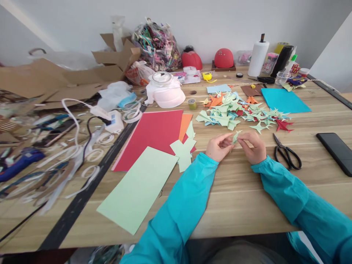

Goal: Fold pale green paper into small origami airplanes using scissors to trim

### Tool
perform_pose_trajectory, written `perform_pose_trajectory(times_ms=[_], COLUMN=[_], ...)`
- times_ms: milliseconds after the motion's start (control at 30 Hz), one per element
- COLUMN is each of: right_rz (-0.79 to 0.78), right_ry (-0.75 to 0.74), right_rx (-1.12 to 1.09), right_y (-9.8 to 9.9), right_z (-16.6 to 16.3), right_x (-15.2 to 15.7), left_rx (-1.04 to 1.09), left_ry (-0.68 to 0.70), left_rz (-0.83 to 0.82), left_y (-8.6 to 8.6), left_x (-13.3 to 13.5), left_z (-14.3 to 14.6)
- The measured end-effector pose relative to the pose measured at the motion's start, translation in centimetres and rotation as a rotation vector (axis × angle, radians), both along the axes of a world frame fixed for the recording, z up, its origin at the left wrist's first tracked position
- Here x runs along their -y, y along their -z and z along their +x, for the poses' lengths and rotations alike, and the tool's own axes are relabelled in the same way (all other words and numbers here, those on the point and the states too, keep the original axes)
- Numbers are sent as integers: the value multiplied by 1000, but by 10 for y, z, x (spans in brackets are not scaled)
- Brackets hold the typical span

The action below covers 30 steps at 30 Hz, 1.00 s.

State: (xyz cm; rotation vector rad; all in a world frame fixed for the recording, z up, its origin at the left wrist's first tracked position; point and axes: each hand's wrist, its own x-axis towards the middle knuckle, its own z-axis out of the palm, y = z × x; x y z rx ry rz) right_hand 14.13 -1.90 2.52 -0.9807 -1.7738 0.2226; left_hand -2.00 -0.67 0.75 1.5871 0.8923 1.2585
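Between my two hands is a small folded piece of pale green paper (236,136), pinched at the fingertips. My left hand (219,147) is closed on its left side, and my right hand (253,147) grips its right side. Just beyond lies a pile of folded paper shapes (224,112), mostly pale green, with some orange, blue and red. Left of my hands rest cut pale green paper pieces (183,152) and a large pale green sheet (139,189). Black-handled scissors (287,153) lie beside my right hand.
A red sheet (156,134) lies left of centre, a blue sheet (286,101) at the right. A phone (337,152) is near the right edge. Cables, a power strip (114,121) and a blue glue gun (20,163) clutter the left. A white cap (166,93) stands farther back.
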Motion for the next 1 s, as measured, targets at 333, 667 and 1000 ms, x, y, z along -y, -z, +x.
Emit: perform_pose_trajectory(times_ms=[333, 667, 1000], right_rz=[19, 76, 33], right_ry=[-38, -38, -42], right_rx=[49, 51, 60], right_y=[2, 3, 3], right_z=[-1, -2, -2], right_x=[2, 2, 4], left_rx=[12, -16, -44], left_ry=[-71, -42, -33], left_rz=[43, 97, 145], left_y=[3, 4, 4], left_x=[-1, -3, -4], left_z=[1, 2, 0])
